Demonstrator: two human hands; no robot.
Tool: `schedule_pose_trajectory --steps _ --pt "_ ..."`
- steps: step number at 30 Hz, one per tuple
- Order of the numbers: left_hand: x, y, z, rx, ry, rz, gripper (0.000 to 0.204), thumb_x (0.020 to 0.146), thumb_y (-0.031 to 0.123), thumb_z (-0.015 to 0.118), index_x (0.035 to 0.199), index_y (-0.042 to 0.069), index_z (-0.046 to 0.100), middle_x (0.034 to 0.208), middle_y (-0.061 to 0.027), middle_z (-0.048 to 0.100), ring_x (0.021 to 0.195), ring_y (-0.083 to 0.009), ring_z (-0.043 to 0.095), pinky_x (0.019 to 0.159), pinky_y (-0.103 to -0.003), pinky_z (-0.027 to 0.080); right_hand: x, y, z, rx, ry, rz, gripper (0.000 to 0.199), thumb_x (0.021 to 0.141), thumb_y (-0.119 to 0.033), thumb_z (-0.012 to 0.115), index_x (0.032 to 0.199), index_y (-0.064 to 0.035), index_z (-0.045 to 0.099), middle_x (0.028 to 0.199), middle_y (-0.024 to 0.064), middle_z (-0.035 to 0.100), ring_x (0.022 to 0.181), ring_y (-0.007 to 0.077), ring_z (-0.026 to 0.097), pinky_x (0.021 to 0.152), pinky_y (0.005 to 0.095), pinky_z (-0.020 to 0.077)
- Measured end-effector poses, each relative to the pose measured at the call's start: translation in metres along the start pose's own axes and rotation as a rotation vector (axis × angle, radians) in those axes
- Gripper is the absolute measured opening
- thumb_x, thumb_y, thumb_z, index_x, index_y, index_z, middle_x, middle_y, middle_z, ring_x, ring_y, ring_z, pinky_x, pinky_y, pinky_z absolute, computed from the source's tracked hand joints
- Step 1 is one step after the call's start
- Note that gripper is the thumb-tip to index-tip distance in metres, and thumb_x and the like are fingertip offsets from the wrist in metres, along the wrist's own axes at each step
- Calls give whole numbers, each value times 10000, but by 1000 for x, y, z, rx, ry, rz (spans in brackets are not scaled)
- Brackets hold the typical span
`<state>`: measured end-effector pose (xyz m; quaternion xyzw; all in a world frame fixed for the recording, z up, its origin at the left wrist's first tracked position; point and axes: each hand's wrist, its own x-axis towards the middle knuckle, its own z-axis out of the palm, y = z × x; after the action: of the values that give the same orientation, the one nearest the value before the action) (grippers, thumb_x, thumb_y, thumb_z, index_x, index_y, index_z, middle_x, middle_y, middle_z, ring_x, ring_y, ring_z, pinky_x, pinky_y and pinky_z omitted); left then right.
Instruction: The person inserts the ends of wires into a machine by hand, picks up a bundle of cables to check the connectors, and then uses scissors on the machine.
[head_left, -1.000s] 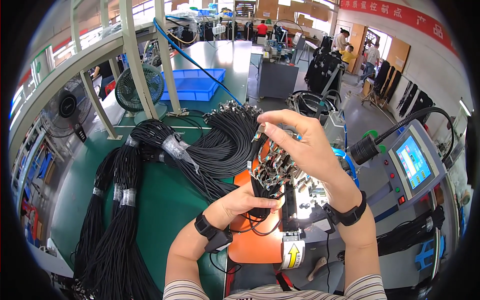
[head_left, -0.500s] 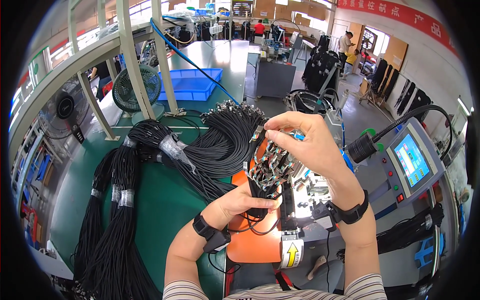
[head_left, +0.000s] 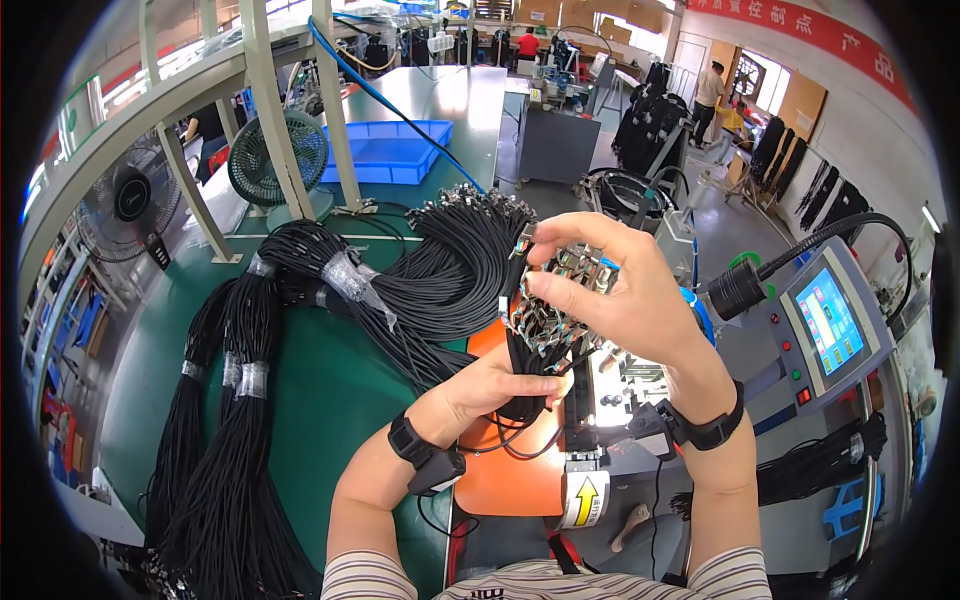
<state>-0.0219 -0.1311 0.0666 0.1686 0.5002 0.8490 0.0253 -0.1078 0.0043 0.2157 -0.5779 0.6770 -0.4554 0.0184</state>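
Note:
My left hand (head_left: 495, 385) is closed around a bundle of black cables, its thumb lying across them. Their metal connector ends (head_left: 555, 305), with short coloured wires showing, fan out above that grip. Over this cluster hovers my right hand (head_left: 640, 295), thumb and index finger spread apart. One cable's connector (head_left: 522, 242) stands up on the left of the cluster, close to the right index fingertip. Whether that fingertip touches it I cannot tell. The right hand's other fingers are partly hidden behind the connectors.
Large tied bundles of black cable (head_left: 240, 420) lie on the green table (head_left: 330, 430) at left. An orange surface (head_left: 510, 490) is below my hands. On the right are a lit machine bed (head_left: 625, 385), a black gooseneck lamp (head_left: 733, 292) and a touchscreen panel (head_left: 830, 315). A blue tray (head_left: 385, 155) sits farther back.
My right thumb and index finger have parted wider. The standing connector has shifted slightly up and right. The left hand still grips the cables and has moved slightly right.

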Motion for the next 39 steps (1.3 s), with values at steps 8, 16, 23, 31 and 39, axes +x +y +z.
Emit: schedule_pose_trajectory --steps 8,16,23,31,39 --pt "4 -2 8 23 76 40 154 948 143 686 1035 27 634 876 -23 630 818 -132 621 751 -285 499 -1 -4 6 -488 97 -548 198 757 -68 779 941 -65 708 967 62 683 1035 266 642 935 418 458" --pt "19 -10 11 42 177 44 147 963 114 663 1078 37 615 873 -11 617 822 -98 600 735 -265 491 -7 14 8 -545 -9 -476 133 773 -75 760 879 -49 685 936 47 674 1012 248 633 959 416 415" --pt "27 -13 19 -11 400 191 204 952 77 669 1135 34 589 901 -2 615 812 -78 585 725 -252 483 -48 15 14 -682 253 -557 172 768 -6 760 917 -41 680 934 71 675 938 261 657 848 388 488" --pt "24 -11 24 149 464 132 213 945 70 676 1140 47 592 905 2 617 810 -73 580 719 -246 473 -65 51 20 -94 397 -245 277 789 142 698 1023 0 659 1068 94 657 891 165 670 629 251 533" --pt "22 -9 7 121 327 88 135 938 104 688 1041 34 636 891 -11 629 821 -98 587 744 -278 474 -68 55 22 -89 324 -58 382 807 88 716 1162 3 607 1136 113 631 891 134 666 630 231 526"
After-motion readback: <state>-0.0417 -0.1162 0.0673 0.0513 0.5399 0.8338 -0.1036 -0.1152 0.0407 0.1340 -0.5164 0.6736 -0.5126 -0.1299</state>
